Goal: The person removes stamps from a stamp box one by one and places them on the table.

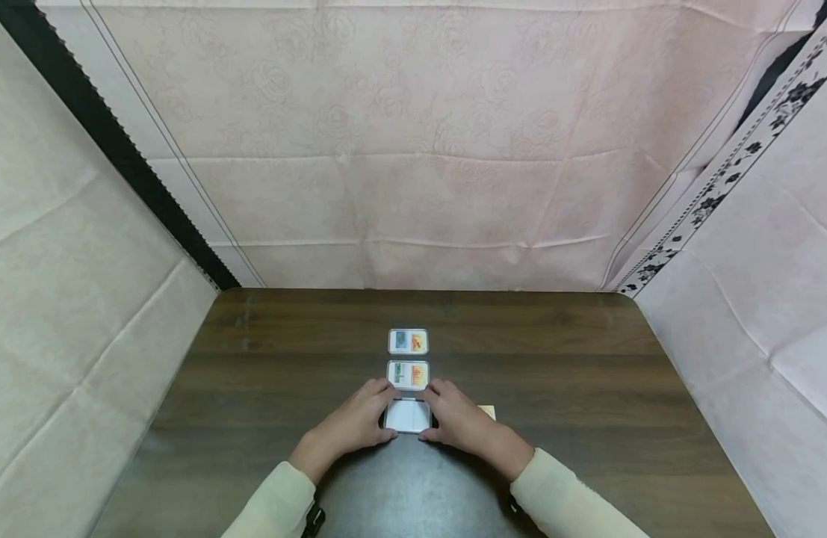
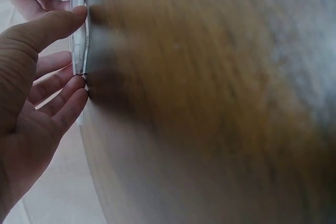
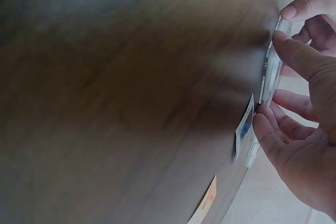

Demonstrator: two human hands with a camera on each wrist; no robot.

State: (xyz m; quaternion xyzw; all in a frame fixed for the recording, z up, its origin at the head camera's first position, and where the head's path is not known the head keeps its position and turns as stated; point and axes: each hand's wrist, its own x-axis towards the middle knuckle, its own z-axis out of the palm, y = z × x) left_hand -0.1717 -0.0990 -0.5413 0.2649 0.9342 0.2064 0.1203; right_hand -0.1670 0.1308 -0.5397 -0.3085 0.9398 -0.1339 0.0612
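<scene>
A flat, clear plastic case (image 1: 409, 415) with a white face lies on the table between the two hands. My left hand (image 1: 355, 420) grips its left end, thumb at the near edge and fingers at the side and far edge. At the right end, my right hand (image 1: 465, 422) holds it in the same way. Both wrist views show the case edge-on, its clear rim (image 2: 80, 51) low over the tabletop, thumbs and fingers around it. Just beyond the fingertips lies a similar case (image 1: 409, 375) showing two small pictures, with another such case (image 1: 409, 341) behind it.
Beside the right hand, a picture card (image 3: 244, 131) and an orange-toned card (image 3: 205, 202) lie on the wooden table (image 1: 285, 359). Light cloths (image 1: 413, 149) hang around the table's back and sides.
</scene>
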